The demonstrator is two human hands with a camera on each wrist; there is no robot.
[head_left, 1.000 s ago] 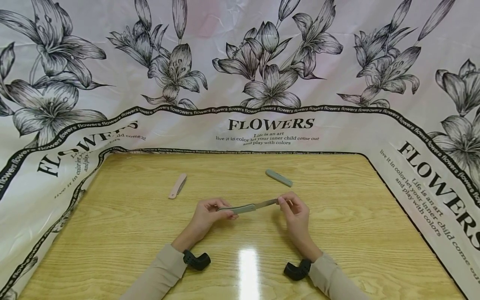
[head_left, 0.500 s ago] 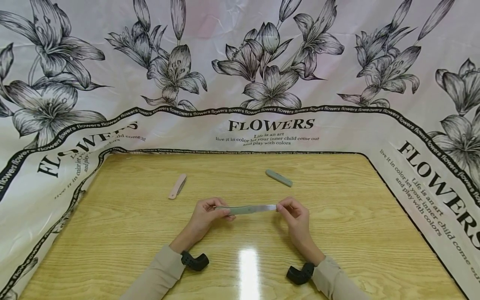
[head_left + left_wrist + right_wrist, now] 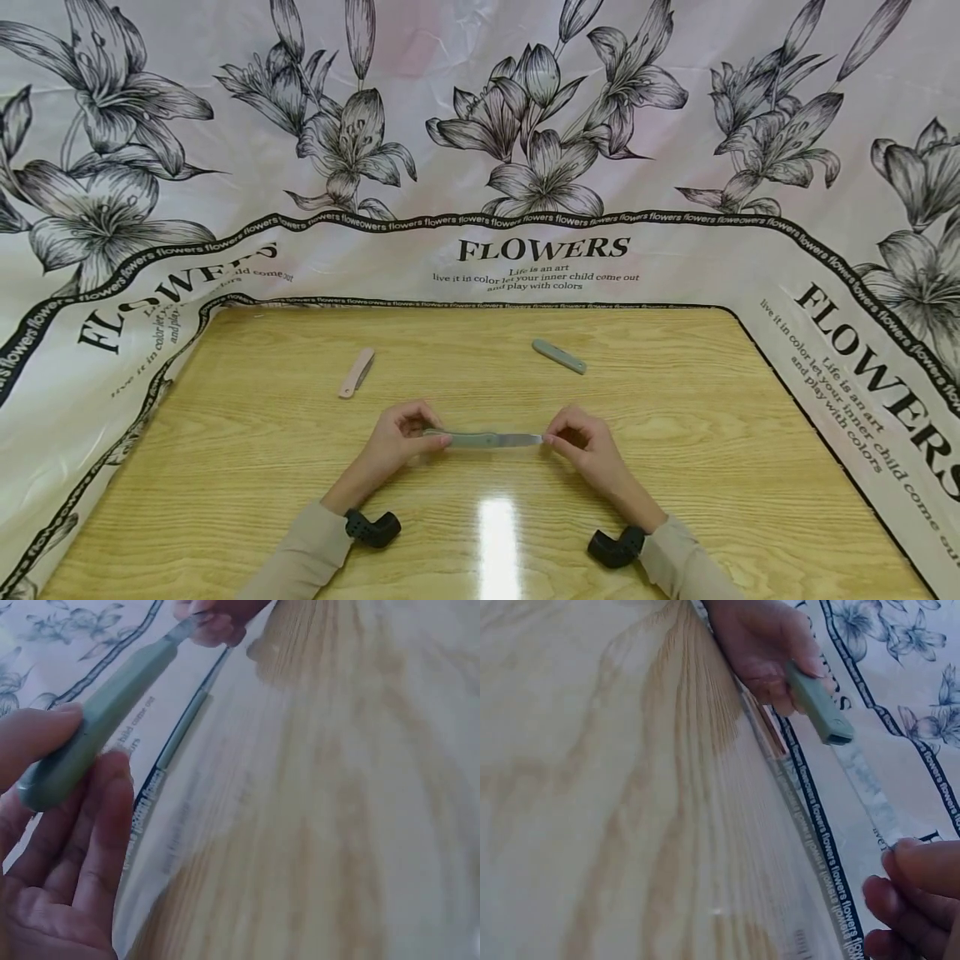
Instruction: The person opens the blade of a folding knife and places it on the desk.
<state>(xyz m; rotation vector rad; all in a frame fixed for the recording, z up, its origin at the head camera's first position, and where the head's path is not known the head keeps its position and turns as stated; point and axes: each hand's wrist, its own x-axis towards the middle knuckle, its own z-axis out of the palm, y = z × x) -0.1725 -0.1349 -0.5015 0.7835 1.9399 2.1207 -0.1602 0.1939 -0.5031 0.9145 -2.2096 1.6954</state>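
A folding knife (image 3: pixel 474 439) with a pale green handle and its blade (image 3: pixel 520 439) swung out lies level between the two hands. My left hand (image 3: pixel 397 433) grips the rear end of the handle; in the left wrist view the thumb (image 3: pixel 34 739) presses on the side of the handle (image 3: pixel 112 712). At the other end, my right hand (image 3: pixel 588 437) pinches the blade's tip. The right wrist view shows thumb and fingertip meeting at the end of the thin blade (image 3: pixel 868 791).
Toward the back left of the wooden table (image 3: pixel 247 467) lies a folded pink knife (image 3: pixel 356 372). A folded grey-green knife (image 3: pixel 558 356) lies at the back right. Flower-printed cloth (image 3: pixel 540 175) rises behind and at both sides. Each wrist wears a black device (image 3: pixel 373 529).
Both hands have come lower and nearer to the body, taking the knife along. The left hand has also shifted left. The blade, dark at first, now shows its bright flat side.
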